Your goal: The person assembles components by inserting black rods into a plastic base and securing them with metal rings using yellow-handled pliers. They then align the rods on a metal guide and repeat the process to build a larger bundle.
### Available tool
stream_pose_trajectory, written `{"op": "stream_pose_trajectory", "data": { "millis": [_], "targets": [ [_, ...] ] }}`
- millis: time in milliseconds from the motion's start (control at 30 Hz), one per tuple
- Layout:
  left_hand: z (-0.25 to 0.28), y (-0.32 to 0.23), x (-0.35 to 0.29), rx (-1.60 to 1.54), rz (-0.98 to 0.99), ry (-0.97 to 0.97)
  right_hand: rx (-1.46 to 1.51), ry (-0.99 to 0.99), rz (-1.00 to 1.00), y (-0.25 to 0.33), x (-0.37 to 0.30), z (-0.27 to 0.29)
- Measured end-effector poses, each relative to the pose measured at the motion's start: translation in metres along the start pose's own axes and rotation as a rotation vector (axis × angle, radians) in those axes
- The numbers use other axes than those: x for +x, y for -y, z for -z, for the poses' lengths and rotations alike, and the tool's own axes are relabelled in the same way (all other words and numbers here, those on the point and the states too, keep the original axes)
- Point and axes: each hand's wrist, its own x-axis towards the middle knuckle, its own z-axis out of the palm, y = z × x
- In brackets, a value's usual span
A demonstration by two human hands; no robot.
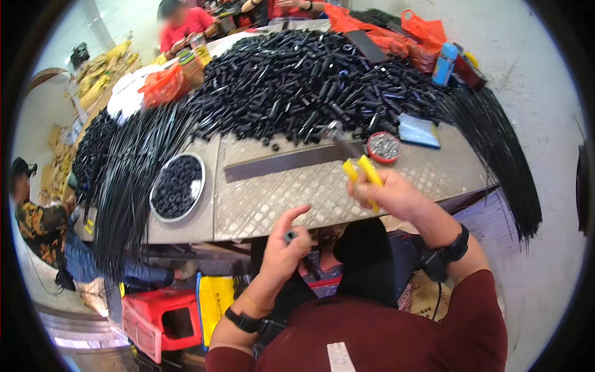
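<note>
- Black tubular parts (297, 87) lie heaped over the far side of the table (260, 214); one small dark cylinder (290, 236) is in the left hand (282, 251). Going by this loose heap, much seems left; which parts are finished cannot be told.
- Long thin black rods lie at both sides: the left bundle (133, 167) hangs past the near edge, the right bundle (505, 161) past the right end.
- Room for moving is mainly over the textured surface between the grey flat bar (279, 165) and the near edge, with more to the right, short of the rods.
- White bowl (196, 188), well filled with black rings, stands at left, near the left bundle, and bounds that room.
- Right hand (390, 192) has its fingers wrapped around a yellow-handled tool (371, 172), its head pointing far and left; blur hides how far its jaws stand apart.
- Left hand, at the near edge, pinches the cylinder between thumb and curled fingers, index finger extended.
- Red tin (370, 155) of small metal pieces sits just beyond the right hand.
</note>
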Motion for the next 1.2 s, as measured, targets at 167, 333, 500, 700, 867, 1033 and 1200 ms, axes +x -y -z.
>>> {"op": "stream_pose_trajectory", "data": {
  "millis": [167,333,500,700,867,1033,1200],
  "targets": [
    [-0.017,-0.014,-0.004,0.007,-0.040,0.101,-0.013,0.378,0.037,-0.025,-0.009,-0.060],
    [-0.001,0.004,-0.020,-0.063,-0.079,-0.125,-0.132,0.251,0.086,-0.034,-0.003,-0.084],
    [-0.003,-0.009,-0.022,0.094,-0.049,-0.100,-0.242,0.079,0.311,-0.032,-0.013,-0.099],
    [-0.001,-0.018,-0.028,0.073,-0.058,-0.146,-0.546,-0.030,0.645,-0.024,-0.021,-0.108],
    [0.008,-0.015,-0.022,0.033,-0.065,-0.068,-0.680,-0.005,0.690,-0.018,-0.027,-0.108],
    [0.023,-0.010,-0.029,0.054,0.027,0.068,-0.494,0.245,0.570,-0.026,-0.018,-0.105],
    [0.011,-0.001,-0.029,-0.069,0.051,0.026,-0.147,0.234,0.265,-0.033,-0.019,-0.105]
  ]
}}
